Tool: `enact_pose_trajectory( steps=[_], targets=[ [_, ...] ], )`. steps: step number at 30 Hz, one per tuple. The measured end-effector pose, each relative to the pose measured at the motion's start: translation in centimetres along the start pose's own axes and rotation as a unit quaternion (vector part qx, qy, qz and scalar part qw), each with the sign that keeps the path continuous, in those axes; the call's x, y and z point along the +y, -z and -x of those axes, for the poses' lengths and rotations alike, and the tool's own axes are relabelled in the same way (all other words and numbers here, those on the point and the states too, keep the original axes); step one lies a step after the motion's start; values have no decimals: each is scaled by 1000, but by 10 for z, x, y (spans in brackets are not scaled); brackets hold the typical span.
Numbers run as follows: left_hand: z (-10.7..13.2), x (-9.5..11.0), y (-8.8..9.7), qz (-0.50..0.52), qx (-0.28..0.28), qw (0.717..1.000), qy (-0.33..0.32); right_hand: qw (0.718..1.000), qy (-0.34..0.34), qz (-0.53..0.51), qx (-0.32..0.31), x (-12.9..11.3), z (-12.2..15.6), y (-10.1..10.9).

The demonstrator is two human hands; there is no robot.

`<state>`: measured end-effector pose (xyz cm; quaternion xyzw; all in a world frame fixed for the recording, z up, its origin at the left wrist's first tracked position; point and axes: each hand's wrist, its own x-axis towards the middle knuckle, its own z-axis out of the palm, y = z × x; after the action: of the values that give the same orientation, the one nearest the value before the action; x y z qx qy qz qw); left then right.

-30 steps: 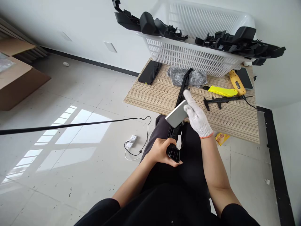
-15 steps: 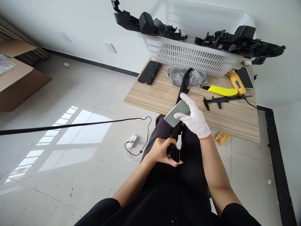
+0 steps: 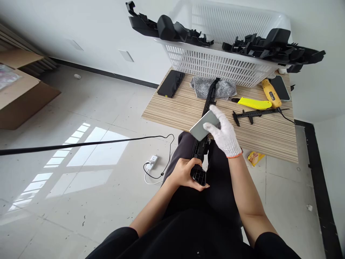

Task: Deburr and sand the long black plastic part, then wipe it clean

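My bare left hand (image 3: 187, 173) is wrapped round the near end of a long black plastic part (image 3: 198, 149). This part slopes from my lap up over the table edge, its far tip resting on a grey cloth (image 3: 201, 88). In a white knit glove, my right hand (image 3: 224, 133) grips a flat grey-green rectangular plate (image 3: 201, 126), thumb on top and the other fingers partly hidden. The plate lies slantwise over the middle of the black part and covers some of it. Whether the two touch, I cannot tell.
On the striped table (image 3: 167, 111) are a black phone (image 3: 171, 83), yellow-handled knife (image 3: 254, 103), black caliper (image 3: 250, 115) and corded yellow tool (image 3: 271, 94). Black plastic parts (image 3: 269, 46) lie across a white basket (image 3: 215, 59). A cable (image 3: 107, 142) spans the floor to a power strip (image 3: 152, 162).
My right hand and the flat plate have shifted slightly up and to the right along the black part. My left hand keeps its place.
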<state>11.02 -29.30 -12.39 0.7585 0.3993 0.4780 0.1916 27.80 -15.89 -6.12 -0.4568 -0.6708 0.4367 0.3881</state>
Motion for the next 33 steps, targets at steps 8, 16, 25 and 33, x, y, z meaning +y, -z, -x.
enact_pose_trajectory(
  steps=[8,16,25,33],
  targets=[
    [2,-2,-1,-7,-3,1000,6,992,20,6,-123,-4,1,0],
    [0,0,0,-10,3,1000,0,989,8,-19,-144,-3,2,-1],
    [1,0,0,-9,6,1000,0,991,2,-27,-131,-4,4,-2],
    [2,-1,-1,-3,9,1000,2,996,-2,-20,-85,-4,4,-3]
  ],
)
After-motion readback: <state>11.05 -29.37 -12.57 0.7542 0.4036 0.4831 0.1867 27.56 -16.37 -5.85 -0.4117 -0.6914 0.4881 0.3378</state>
